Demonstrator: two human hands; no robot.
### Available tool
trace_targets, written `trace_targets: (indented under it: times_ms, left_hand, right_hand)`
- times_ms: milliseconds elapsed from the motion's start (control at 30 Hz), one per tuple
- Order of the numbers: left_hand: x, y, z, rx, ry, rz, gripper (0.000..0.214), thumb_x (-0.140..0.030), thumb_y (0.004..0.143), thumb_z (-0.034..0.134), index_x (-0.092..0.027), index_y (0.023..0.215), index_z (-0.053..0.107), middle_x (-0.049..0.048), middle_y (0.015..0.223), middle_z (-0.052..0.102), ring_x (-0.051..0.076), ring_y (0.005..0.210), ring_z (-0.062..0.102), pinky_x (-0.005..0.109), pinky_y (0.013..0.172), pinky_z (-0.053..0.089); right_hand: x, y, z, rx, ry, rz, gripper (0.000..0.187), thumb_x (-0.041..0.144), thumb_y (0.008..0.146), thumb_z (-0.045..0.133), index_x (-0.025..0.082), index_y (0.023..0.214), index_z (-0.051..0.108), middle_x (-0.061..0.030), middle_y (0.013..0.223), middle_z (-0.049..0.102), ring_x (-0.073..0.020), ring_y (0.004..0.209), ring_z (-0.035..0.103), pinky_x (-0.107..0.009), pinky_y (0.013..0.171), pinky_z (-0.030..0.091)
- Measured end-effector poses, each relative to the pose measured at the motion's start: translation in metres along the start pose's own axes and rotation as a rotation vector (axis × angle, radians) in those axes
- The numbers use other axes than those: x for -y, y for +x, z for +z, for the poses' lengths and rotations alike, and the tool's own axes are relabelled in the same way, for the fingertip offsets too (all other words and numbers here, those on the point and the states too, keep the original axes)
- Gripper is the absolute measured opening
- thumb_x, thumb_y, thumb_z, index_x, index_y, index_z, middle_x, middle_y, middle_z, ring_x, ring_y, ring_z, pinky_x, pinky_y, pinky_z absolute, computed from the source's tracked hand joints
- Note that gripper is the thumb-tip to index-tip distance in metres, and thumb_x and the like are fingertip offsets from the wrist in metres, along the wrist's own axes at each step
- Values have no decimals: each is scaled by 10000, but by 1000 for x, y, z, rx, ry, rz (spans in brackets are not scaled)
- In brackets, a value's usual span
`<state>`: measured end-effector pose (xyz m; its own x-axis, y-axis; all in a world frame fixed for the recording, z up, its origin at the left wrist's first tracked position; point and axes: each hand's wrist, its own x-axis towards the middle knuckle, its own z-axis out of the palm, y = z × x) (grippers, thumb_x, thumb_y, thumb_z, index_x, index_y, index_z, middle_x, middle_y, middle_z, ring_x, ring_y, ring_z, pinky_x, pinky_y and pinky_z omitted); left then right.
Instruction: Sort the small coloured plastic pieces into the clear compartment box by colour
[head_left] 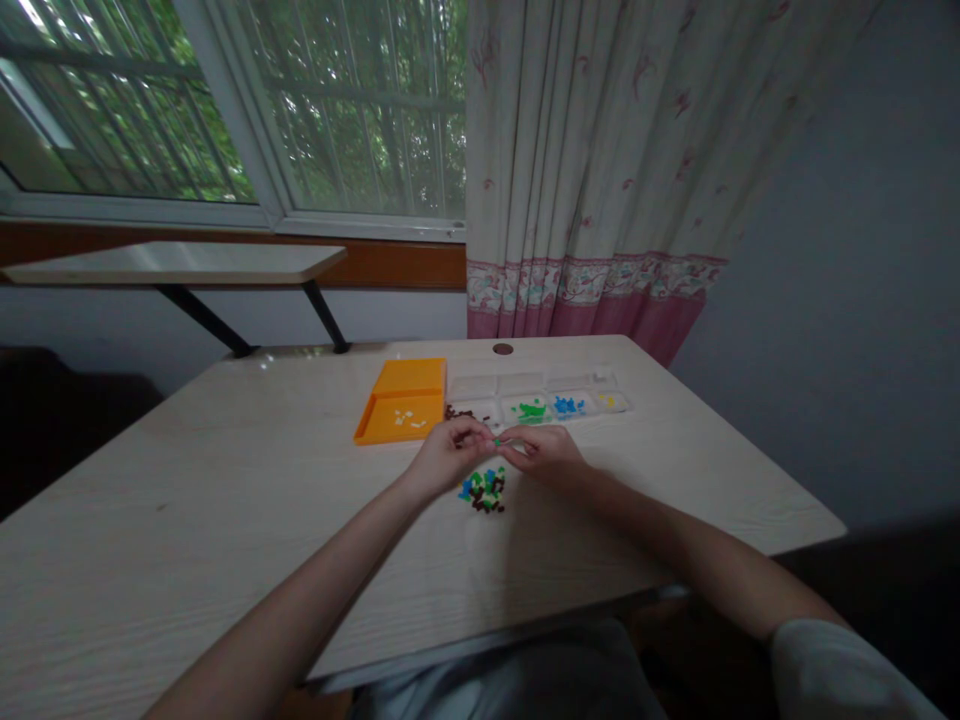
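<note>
My left hand and my right hand meet above the light wooden table, fingers pinched together on a tiny green piece between them. Just below the hands lies a small heap of mixed beads, green, blue and dark brown. Behind the hands stands a clear sorting tray whose front cells hold dark, green, blue and yellow pieces. An orange tray with a few white bits sits to its left.
A round cable hole marks the table's far edge. A second small table stands under the window at the back left. A pink-hemmed curtain hangs behind. The table's right corner ends near a grey wall.
</note>
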<state>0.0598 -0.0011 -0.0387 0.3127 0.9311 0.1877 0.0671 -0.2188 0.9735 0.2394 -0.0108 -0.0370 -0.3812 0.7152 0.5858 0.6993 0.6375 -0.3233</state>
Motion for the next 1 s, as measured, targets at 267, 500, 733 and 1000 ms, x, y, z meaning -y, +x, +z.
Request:
trace_targets:
  times_ms: [267,500,733,1000]
  left_hand:
    - [-4,-2,-1,26,126,39,226,-318,670,627,-112,710,544,-18,613,501,78,570,458,184,526,364]
    - [9,2,-7,154,357,13,209,-320,724,554,-112,713,543,-38,555,440,65,501,391,165,453,289]
    - [10,2,-9,233,586,58,194,-326,694,576,-135,723,577,-29,581,491,85,521,436,176,477,305]
    - [8,4,-13,264,661,63,162,-295,684,580,-137,718,593,-26,575,497,94,529,448,180,492,311]
  right_hand:
    - [-2,0,1,-3,13,-54,177,331,754,536,234,820,669,44,549,615,-53,435,486,-153,452,339]
    - [-14,3,-5,-133,-41,-73,229,374,775,519,214,821,677,28,487,571,-69,428,486,-171,474,360]
    - [-17,6,-12,-220,-48,-109,240,374,790,520,195,813,679,17,508,591,-65,424,483,-170,486,377]
    - [-18,8,-21,-315,-56,-159,226,343,793,527,185,786,688,14,477,590,-66,401,470,-180,490,391]
